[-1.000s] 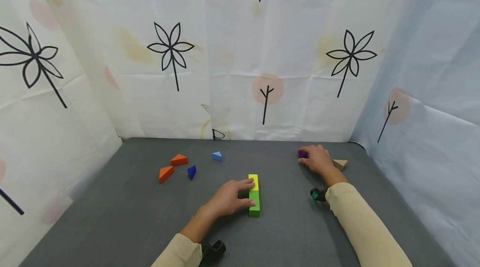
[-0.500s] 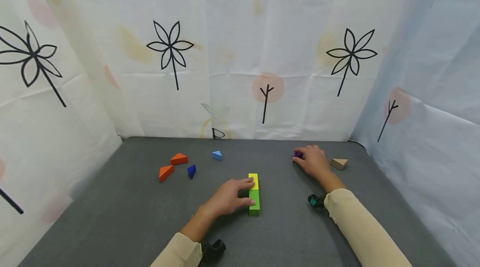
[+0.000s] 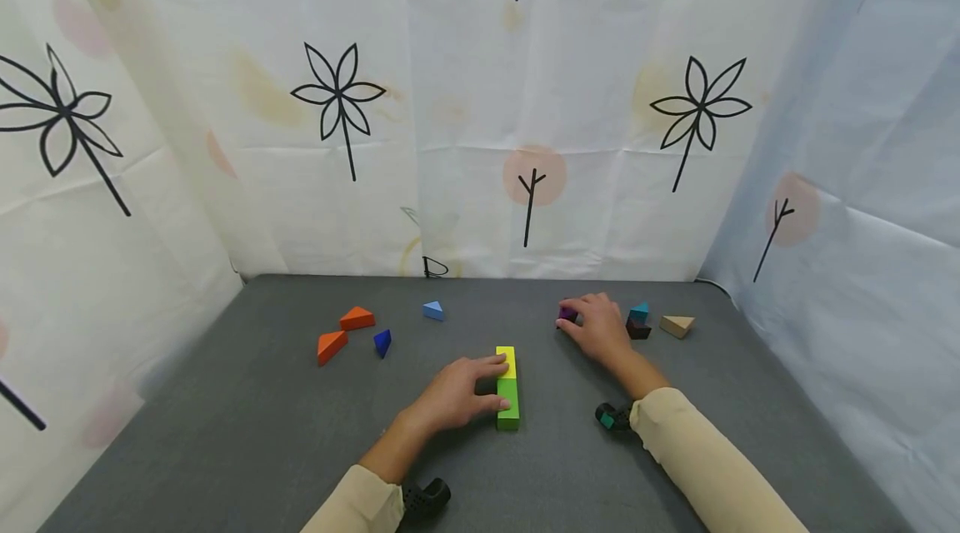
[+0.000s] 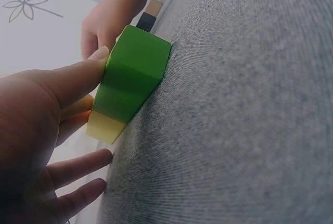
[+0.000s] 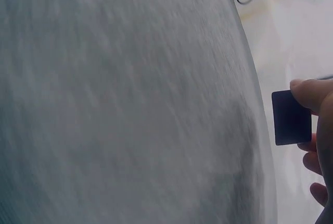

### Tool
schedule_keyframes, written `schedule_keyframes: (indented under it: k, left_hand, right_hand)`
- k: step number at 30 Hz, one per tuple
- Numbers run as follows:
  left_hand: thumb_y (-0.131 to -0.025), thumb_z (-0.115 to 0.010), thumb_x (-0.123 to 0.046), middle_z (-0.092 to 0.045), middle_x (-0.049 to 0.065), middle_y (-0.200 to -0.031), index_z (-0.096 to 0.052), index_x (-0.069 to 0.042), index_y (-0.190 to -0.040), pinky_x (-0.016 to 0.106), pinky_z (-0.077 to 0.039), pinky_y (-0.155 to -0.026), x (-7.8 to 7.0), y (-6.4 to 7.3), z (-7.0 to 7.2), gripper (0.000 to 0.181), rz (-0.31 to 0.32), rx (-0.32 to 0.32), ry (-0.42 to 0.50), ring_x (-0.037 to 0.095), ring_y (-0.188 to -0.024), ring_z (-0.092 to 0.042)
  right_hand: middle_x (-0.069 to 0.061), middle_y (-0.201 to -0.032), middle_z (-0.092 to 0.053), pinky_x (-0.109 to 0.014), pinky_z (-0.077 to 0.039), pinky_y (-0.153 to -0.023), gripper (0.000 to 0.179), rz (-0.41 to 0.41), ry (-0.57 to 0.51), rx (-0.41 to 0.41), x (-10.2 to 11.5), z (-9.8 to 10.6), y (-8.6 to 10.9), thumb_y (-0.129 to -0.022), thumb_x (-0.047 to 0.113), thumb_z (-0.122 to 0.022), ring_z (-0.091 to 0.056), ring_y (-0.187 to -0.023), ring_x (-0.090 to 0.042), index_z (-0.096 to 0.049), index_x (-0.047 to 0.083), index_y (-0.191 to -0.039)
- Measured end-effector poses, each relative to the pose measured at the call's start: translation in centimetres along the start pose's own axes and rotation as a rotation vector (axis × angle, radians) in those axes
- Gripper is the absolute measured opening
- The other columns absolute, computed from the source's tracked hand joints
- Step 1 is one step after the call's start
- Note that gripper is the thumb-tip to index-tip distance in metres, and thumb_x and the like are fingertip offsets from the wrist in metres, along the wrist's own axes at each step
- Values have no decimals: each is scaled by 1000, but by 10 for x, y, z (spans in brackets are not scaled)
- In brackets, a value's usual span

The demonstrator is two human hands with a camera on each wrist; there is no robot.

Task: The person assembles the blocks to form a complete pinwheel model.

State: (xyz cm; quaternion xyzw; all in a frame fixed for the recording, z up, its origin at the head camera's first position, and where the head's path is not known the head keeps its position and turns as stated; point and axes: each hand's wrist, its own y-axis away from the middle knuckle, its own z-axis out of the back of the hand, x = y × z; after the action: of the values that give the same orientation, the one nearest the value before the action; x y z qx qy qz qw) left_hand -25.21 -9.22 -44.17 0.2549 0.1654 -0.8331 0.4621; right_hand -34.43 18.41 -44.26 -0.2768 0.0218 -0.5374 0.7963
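Observation:
My left hand [image 3: 453, 393] rests beside a green block [image 3: 507, 412] and a yellow block [image 3: 506, 360], which lie end to end on the grey table. Its thumb touches the green block and its forefinger touches the yellow one, as the left wrist view [image 4: 47, 99] also shows from low down. Farther back on the right, my right hand [image 3: 598, 329] pinches a purple block [image 3: 567, 314], partly hidden by the fingers. That block [image 5: 291, 117] appears dark and square-faced in the right wrist view, between thumb and fingertips.
Right of the right hand lie a teal piece [image 3: 639, 312], a dark brown piece [image 3: 638, 331] and a tan triangular block [image 3: 677, 326]. Two orange triangular blocks [image 3: 357, 318], a dark blue piece [image 3: 382, 342] and a light blue triangle [image 3: 433, 311] lie at back left. Printed cloth walls [image 3: 465, 100] enclose the table.
My right hand has moved left with the purple block, uncovering the tan, teal and dark brown pieces. The left hand stays at the green and yellow blocks.

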Motion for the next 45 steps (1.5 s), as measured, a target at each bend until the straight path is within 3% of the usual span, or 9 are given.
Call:
schedule_keyframes:
  k: [6,14,27,36,45]
  left_hand:
    - [-88,-70,-44,-47,-7,-146,-57,-20,-139,47,-36,-106,0,0,0,58,-5,-4,0,22,-132,-44]
    - [-88,-70,-43,-47,-7,-146,-56,-19,-139,47,-36,-106,0,1,0,58,-13,-10,3,22,-133,-44]
    - [-88,-70,-42,-47,-7,-146,-56,-19,-139,47,-36,-106,0,1,-1,58,-18,-16,-3,22,-133,-44]
    - [-88,-70,-43,-47,-8,-146,-57,-19,-139,47,-35,-106,0,1,-1,58,-5,-13,-5,23,-133,-44]
    - [-88,-71,-42,-47,-7,-146,-56,-19,-139,47,-35,-107,0,1,0,58,-5,-9,2,22,-133,-43]
  right_hand:
    - [-12,-106,-67,-54,-42,-86,33,28,-1,-12,16,-5,1,-85,30,-77,-55,-99,-33,-73,12,-112]
    - [-10,-107,-67,-52,-42,-88,33,16,-17,28,34,-13,1,-86,33,-76,-55,-101,-31,-73,14,-113]
    - [-9,-111,-66,-51,-41,-91,33,-10,-8,74,44,-22,3,-86,32,-75,-55,-103,-30,-72,16,-114]
    - [-10,-111,-65,-52,-42,-87,37,7,-18,105,43,-13,3,-84,31,-78,-54,-101,-31,-71,14,-116]
    - [-11,-112,-65,-55,-42,-90,37,50,-17,122,26,9,0,-86,27,-76,-54,-104,-33,-70,11,-118]
